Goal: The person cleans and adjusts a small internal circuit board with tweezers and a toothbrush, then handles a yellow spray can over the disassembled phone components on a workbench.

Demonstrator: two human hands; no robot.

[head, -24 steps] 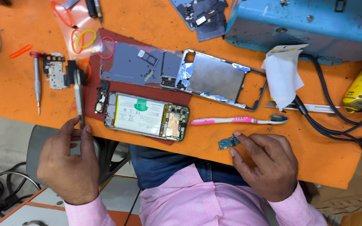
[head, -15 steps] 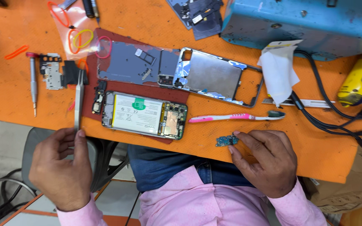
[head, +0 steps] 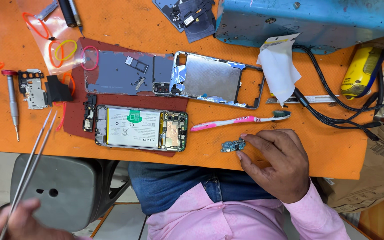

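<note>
Pinching tweezers (head: 32, 160) in my left hand (head: 12, 222), right hand (head: 276, 162) fingertips touching small board (head: 233, 146) on worktop (head: 125, 29), phone (head: 141, 128) nearby.

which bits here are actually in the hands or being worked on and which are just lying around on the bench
In hand:
- right hand on small circuit board
- left hand holding tweezers
- opened phone on red mat

Lying about:
- pink toothbrush
- screwdriver
- rubber bands
- yellow meter
- blue metal box
</note>
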